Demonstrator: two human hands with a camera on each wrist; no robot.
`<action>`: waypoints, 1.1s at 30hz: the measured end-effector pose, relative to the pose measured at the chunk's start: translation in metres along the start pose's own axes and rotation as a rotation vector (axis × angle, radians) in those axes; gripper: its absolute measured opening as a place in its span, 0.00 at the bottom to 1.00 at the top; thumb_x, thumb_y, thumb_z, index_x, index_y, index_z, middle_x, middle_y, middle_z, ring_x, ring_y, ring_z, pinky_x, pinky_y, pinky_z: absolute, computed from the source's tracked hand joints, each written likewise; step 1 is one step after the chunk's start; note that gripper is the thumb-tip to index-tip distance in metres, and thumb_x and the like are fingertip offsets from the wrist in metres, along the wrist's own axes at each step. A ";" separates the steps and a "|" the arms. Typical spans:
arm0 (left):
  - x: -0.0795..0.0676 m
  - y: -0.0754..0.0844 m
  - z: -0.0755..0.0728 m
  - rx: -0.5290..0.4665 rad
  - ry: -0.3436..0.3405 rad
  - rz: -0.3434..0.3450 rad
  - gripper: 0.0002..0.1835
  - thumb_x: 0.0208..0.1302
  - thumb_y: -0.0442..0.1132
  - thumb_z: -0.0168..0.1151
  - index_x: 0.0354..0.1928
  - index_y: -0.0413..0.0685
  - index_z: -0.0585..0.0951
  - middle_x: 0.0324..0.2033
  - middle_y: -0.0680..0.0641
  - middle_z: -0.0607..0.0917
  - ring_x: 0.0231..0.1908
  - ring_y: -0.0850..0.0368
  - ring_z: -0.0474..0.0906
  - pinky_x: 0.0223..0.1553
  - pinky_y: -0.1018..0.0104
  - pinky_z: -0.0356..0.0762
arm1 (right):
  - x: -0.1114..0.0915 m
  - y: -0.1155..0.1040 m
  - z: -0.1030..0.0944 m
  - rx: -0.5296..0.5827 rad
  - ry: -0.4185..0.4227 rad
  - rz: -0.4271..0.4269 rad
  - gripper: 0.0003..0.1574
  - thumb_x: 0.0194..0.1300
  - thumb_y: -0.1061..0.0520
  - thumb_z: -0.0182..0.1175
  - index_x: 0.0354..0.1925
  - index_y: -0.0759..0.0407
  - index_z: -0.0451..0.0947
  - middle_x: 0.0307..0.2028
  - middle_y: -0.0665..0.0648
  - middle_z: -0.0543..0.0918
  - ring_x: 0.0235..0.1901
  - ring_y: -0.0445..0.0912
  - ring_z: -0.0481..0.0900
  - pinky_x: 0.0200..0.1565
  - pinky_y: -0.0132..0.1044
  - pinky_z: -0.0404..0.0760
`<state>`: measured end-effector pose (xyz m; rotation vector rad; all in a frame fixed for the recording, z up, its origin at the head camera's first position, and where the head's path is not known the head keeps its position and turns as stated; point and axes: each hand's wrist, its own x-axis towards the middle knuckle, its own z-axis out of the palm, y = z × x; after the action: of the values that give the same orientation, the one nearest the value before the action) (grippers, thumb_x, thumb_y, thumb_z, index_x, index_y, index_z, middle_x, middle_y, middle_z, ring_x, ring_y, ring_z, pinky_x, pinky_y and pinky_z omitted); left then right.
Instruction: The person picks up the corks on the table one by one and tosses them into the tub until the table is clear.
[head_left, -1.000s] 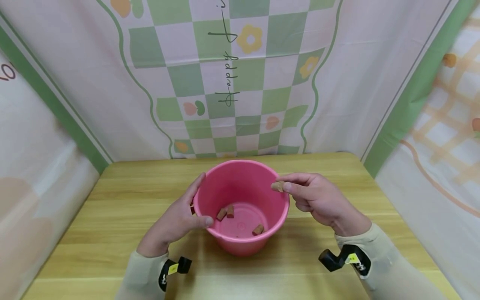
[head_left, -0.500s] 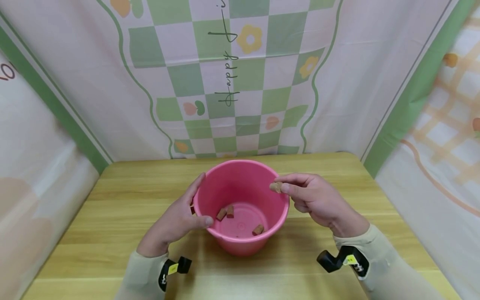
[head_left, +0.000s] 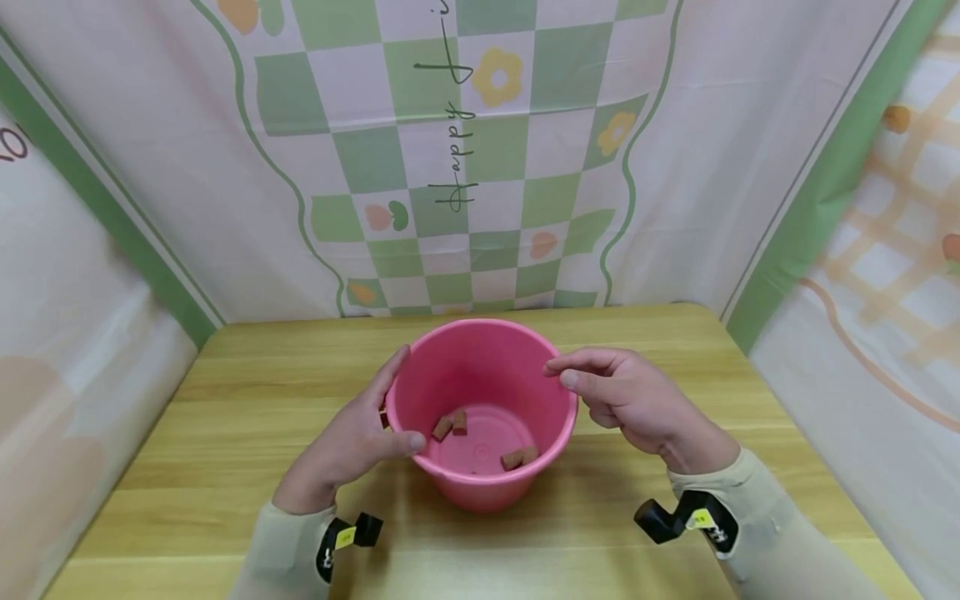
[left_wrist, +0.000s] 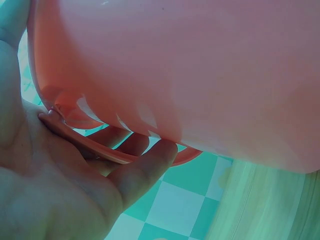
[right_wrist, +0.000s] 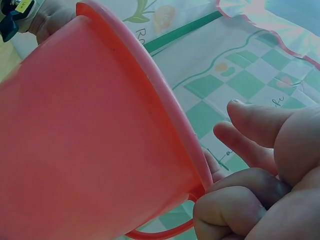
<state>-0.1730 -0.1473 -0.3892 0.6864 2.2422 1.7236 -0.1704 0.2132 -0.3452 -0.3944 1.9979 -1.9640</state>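
A pink plastic bucket stands on the table between my hands. My left hand grips its left side, thumb over the rim; in the left wrist view, other fingers reach through its loop handle. Two short brown cork-like pieces lie on the left of the bucket's floor, and two more brown pieces touch at its front right. My right hand hovers at the right rim with nothing in it. Its thumb and index finger reach over the rim, slightly apart, while the other fingers are curled.
The wooden table ends at the back against a curtain with green and white checks. Cloth walls close in both sides. A black wrist camera sticks out from the right sleeve, and another wrist camera from the left.
My right hand has let go of the brown cork-like piece, which now lies beside another at the bucket's front right. The left hand and the bucket have stayed in place.
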 end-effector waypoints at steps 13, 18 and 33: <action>0.000 0.002 0.000 -0.008 0.000 -0.007 0.59 0.53 0.53 0.76 0.79 0.71 0.46 0.70 0.46 0.66 0.62 0.41 0.70 0.50 0.57 0.80 | -0.002 -0.003 -0.004 0.039 -0.032 -0.026 0.14 0.73 0.59 0.59 0.53 0.64 0.82 0.24 0.50 0.76 0.14 0.41 0.55 0.18 0.31 0.54; 0.000 0.003 0.000 -0.007 0.001 -0.016 0.59 0.53 0.52 0.76 0.79 0.68 0.46 0.70 0.46 0.65 0.62 0.41 0.70 0.50 0.57 0.80 | -0.004 -0.005 -0.009 0.089 -0.077 -0.065 0.14 0.74 0.62 0.56 0.53 0.62 0.83 0.31 0.52 0.82 0.14 0.42 0.53 0.18 0.33 0.51; 0.000 0.002 0.001 -0.031 0.005 -0.035 0.60 0.52 0.50 0.77 0.80 0.68 0.46 0.70 0.47 0.65 0.62 0.40 0.70 0.49 0.56 0.81 | -0.014 -0.006 -0.029 0.107 -0.055 -0.119 0.16 0.73 0.68 0.54 0.53 0.62 0.83 0.41 0.53 0.84 0.15 0.44 0.51 0.17 0.35 0.50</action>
<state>-0.1722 -0.1461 -0.3879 0.6325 2.2129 1.7414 -0.1693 0.2449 -0.3384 -0.5461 1.8659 -2.0958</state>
